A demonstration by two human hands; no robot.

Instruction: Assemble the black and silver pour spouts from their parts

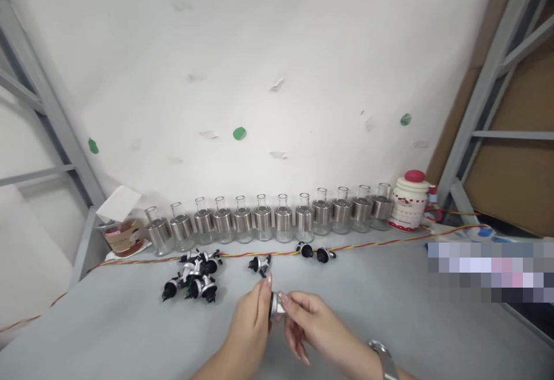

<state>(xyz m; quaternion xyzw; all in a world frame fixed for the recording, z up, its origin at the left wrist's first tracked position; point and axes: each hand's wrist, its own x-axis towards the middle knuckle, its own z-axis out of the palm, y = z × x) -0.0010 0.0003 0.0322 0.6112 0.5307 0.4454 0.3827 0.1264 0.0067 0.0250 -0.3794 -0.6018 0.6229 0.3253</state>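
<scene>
Between my two hands is a silver and black bottle pourer [277, 305]. My left hand [251, 317] closes round its black end, which the fingers mostly hide. With thumb and fingertips my right hand [312, 321] pinches the silver side. A single loose pourer [259, 264] lies on the table just beyond my left hand. Further left there is a heap of similar pourers [199, 276], silver with black stoppers. Two more pourers, one of them here [322, 254], rest behind my right hand.
A row of several glass bottles with metal bands [262, 218] stands along the wall. A twisted red and yellow cord [242, 254] runs before them. A cup [125, 238] stands at the left end, a white jar with a red knob [407, 204] at the right. Metal posts flank the grey table [108, 316].
</scene>
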